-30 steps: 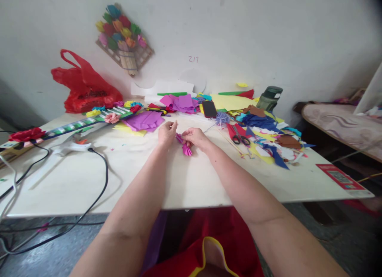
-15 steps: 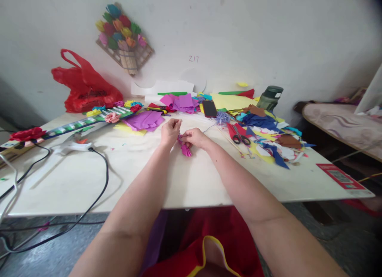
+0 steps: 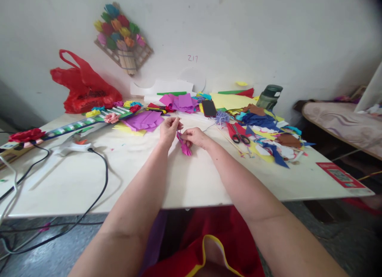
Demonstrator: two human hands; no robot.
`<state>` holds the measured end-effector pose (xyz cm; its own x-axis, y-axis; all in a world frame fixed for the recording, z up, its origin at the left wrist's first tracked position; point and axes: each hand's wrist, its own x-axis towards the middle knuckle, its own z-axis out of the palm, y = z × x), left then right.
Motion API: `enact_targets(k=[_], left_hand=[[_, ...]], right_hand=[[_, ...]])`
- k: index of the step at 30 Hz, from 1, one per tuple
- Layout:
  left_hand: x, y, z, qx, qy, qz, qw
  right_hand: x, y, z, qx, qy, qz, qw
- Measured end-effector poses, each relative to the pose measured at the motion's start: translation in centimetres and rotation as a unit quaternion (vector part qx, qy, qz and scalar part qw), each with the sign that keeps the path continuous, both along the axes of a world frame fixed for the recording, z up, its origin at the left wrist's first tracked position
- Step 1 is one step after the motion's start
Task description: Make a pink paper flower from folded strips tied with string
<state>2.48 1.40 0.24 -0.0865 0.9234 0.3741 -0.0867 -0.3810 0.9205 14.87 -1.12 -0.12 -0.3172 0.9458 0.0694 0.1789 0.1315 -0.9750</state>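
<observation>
Magenta-purple crepe paper (image 3: 185, 149), gathered into pleats that fan out at the bottom, is pinched in my right hand (image 3: 194, 137) just above the table. Close beside it on the left, my left hand (image 3: 169, 130) is closed in a pinch, slightly higher, on what looks like a thin strand of yarn. That strand leads back behind my right hand toward a loose ball of lilac yarn (image 3: 222, 118). My fingers hide much of the upper paper and the strand's end.
Scissors (image 3: 239, 135) lie on red paper to the right, beside a heap of coloured scraps (image 3: 262, 123). A phone (image 3: 209, 108), purple sheets (image 3: 143, 121) and a green bottle (image 3: 269, 97) lie farther back. A white glue gun (image 3: 70, 147) trails a black cable at left.
My left hand has shifted slightly up and left, away from the pleated paper. My right hand keeps its pinch in nearly the same place.
</observation>
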Motion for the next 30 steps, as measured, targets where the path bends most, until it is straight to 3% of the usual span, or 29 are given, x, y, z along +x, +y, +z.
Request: enact_targets(k=[4,6,12,17,20,24,30], left_hand=[[-1.0,0.1,0.1,-0.034,0.035,0.082,0.995],[-1.3,0.0,0.1,-0.082,0.056,0.079,0.992],[-1.2,-1.1,0.5,-0.147,0.119,-0.069,0.979],[-1.0,-1.7,0.4,-0.203,0.088,-0.185,0.957],[-1.1,-1.8,0.3,-0.156,0.085,-0.223,0.958],[-1.2,-1.7,0.3,-0.090,0.116,-0.222,0.964],[-1.2,-1.7,0.3,-0.073,0.149,-0.206,0.965]], right_hand=[[0.8,0.2,0.3,0.035,0.047,-0.034,0.998],[1.1,0.2,0.5,0.060,0.065,-0.043,0.995],[1.7,0.2,1.0,0.130,0.105,-0.036,0.985],[1.9,-0.1,1.2,0.122,0.115,-0.011,0.986],[2.1,0.0,1.0,0.107,0.128,0.019,0.986],[2.5,0.4,0.7,0.082,0.160,0.014,0.984],[2.5,0.3,0.9,0.070,0.180,0.012,0.981]])
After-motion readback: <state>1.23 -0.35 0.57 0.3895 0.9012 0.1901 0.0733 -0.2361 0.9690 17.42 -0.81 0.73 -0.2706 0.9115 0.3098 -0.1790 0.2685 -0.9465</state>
